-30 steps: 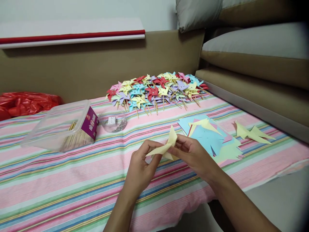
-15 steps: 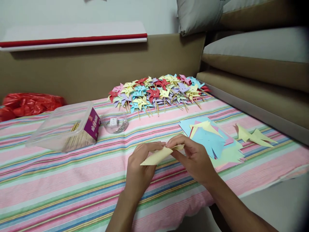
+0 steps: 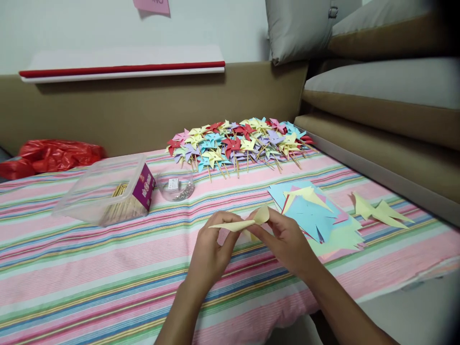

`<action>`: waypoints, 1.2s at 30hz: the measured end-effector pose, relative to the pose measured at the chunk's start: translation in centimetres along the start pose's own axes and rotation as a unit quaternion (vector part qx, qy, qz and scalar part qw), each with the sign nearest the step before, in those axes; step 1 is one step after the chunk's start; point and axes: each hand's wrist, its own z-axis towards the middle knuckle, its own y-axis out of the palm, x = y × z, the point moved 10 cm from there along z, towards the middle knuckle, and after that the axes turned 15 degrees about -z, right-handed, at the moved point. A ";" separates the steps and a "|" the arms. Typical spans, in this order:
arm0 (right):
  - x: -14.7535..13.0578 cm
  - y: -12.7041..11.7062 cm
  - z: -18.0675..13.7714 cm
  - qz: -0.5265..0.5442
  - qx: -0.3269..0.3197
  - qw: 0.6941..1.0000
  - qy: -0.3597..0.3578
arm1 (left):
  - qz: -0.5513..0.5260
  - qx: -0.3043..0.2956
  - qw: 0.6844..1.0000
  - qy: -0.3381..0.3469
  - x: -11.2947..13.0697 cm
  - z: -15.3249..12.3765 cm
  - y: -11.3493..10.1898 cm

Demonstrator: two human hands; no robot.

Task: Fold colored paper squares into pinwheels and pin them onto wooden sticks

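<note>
I am pinching a pale-yellow folded paper sheet (image 3: 234, 225) between the fingers of my left hand (image 3: 211, 249) and right hand (image 3: 292, 240), holding it right of the clear plastic box (image 3: 91, 186). That box is bearing a purple label (image 3: 144, 187) with white characters too small for me to read. Just right of the box, a round clear dish (image 3: 166, 191) is carrying a white label (image 3: 173, 184), likewise illegible. Behind and above the box, a pink paper note (image 3: 153, 5) is showing cut-off lettering.
</note>
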 end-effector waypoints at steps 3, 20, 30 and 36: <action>-0.5 0.1 0.4 0.005 0.013 0.999 0.032 | -0.058 0.039 0.997 -0.039 -0.5 0.1 -0.8; 1.0 3.1 1.3 0.158 0.017 0.981 0.114 | -0.272 0.113 0.942 -0.157 -1.8 -0.6 -2.7; 2.5 5.3 3.1 0.158 -0.059 0.971 0.170 | -0.381 0.118 0.872 -0.285 -4.7 -1.9 -1.4; 2.5 6.2 2.7 0.188 -0.059 0.966 0.167 | -0.328 0.161 0.901 -0.235 -2.8 -2.4 -2.2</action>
